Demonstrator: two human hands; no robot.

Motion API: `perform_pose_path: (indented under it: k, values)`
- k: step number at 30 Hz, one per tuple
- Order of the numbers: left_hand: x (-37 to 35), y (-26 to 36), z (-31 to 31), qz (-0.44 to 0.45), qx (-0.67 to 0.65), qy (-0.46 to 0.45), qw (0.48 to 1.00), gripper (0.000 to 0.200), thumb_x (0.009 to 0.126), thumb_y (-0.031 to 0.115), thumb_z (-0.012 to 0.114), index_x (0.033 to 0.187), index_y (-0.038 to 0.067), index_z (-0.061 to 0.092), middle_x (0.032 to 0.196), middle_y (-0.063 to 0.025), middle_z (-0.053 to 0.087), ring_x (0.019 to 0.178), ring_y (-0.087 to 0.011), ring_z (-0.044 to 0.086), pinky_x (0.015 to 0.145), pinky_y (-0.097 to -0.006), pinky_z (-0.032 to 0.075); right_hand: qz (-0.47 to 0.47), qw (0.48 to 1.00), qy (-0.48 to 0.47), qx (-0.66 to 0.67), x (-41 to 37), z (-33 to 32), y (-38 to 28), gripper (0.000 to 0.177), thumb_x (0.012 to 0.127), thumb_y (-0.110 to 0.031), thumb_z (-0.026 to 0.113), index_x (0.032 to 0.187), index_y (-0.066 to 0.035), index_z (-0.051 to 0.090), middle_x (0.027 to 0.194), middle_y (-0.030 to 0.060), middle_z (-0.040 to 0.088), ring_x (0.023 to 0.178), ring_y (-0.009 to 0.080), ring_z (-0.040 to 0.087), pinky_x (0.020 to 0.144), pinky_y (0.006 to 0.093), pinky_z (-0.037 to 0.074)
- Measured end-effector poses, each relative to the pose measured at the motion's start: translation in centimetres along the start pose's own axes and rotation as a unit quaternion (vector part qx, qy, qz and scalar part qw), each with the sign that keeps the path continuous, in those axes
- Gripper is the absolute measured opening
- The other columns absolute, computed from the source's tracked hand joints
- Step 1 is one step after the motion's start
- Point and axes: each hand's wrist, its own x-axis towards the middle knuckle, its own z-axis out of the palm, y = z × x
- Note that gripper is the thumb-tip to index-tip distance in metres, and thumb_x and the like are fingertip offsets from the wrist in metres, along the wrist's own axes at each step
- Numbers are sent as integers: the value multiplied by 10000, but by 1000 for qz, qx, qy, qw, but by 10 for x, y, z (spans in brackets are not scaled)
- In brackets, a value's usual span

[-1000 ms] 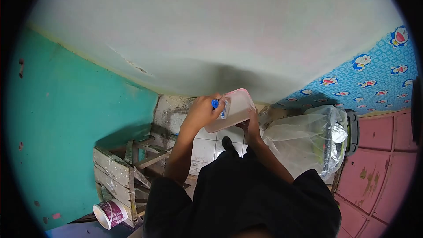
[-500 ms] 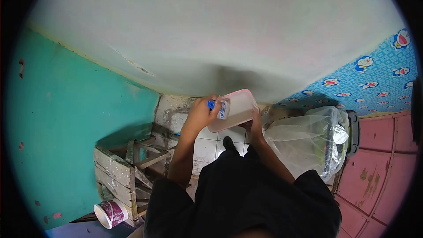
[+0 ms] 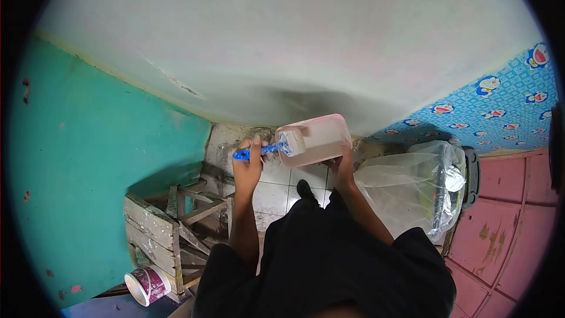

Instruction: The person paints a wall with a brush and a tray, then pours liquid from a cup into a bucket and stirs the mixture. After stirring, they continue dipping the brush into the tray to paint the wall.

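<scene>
Brush: we had the blue-handled brush [image 3: 283,145] with its pale bristles over the tray; whether they touched it, we could not tell.
Left hand: our left hand [image 3: 249,160] was closed round the handle; a loose or twisting grip could have let the brush tip or slip.
Tray: our shallow, pink-rimmed tray [image 3: 329,138] was up off the floor. Pressing the brush on its near-left end, away from our support, could have tipped it. How much paint it held, we could not tell.
Right hand: our right hand [image 3: 342,164] gripped the tray's lower right edge, its only visible support; a slick rim could have slid free.
Floor: below were white tiles [image 3: 272,197] and our dark shoe [image 3: 306,191], where drips could have landed and made footing slippery.
Sides: a wooden frame [image 3: 150,224] stood at our left, clear plastic [image 3: 394,185] at our right; a wide elbow swing could have caught either.
</scene>
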Motion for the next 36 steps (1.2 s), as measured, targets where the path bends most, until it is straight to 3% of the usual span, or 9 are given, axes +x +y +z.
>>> perform_pose_path:
  k: [5,10,17,18,22,25,26,29,36]
  values:
    - [-30,-16,-14,-83,-113,-28,990,318,1024,288,533,956,-9,624,852,-117,668,688,-150,633,486,-245,465,5,1000,19,23,-1,1,-15,437,997,-397,383,1319,-104,408,1150,97,575,981,237,612,783,388,523]
    - [-40,-22,-35,-95,-137,-172,971,352,1001,177,521,1271,-42,576,1122,-210,670,939,-260,696,655,-334,604,6,999,37,-10,2,-3,-21,549,965,-509,408,1325,-102,483,1165,70,589,1037,210,563,841,391,456]
    - [-43,-32,-41,-143,-85,-302,939,372,1016,143,518,1368,37,463,1161,-176,659,862,-199,689,620,-272,557,16,997,70,1,12,-26,-10,526,944,-492,445,1314,-119,473,1202,106,554,1050,255,568,864,430,472]
    - [-48,-30,-36,-150,-90,-284,943,370,1025,155,507,1377,69,429,1011,-93,655,718,-122,610,543,-227,460,11,998,68,3,13,-30,-8,515,943,-486,449,1310,-125,470,1200,112,549,1050,264,570,861,434,480]
    - [-49,-39,-22,-235,-114,-247,933,282,1051,200,468,1289,53,507,736,34,444,578,-53,363,513,-211,317,-55,990,124,-31,6,-15,-11,481,939,-465,471,1303,-152,442,1155,115,546,1041,275,578,817,427,513]
    - [-43,-70,-12,-179,-27,-219,959,263,1060,234,458,1156,25,586,704,48,445,586,-38,370,518,-214,312,-48,990,133,-30,10,-27,4,470,937,-455,481,1305,-168,424,1141,100,547,1031,261,584,787,414,521]
    - [-42,-72,-6,-164,-20,-193,967,278,1059,248,474,1006,14,615,669,62,423,592,-26,362,515,-224,302,-41,991,128,-17,11,-31,8,470,937,-455,482,1305,-169,422,1144,95,548,1028,256,584,787,413,519]
    - [-27,-85,7,-130,-2,-143,981,275,1056,243,483,939,20,593,665,59,419,603,-24,367,516,-227,299,-36,991,132,-4,19,-38,16,471,940,-455,481,1312,-173,421,1143,78,550,1007,232,587,783,407,514]
    - [35,-181,39,-136,-107,-53,984,205,1060,230,457,1005,46,527,744,6,508,568,-53,426,519,-214,380,-74,980,185,15,44,-64,38,469,953,-463,478,1312,-166,428,1116,63,557,936,194,597,771,379,509]
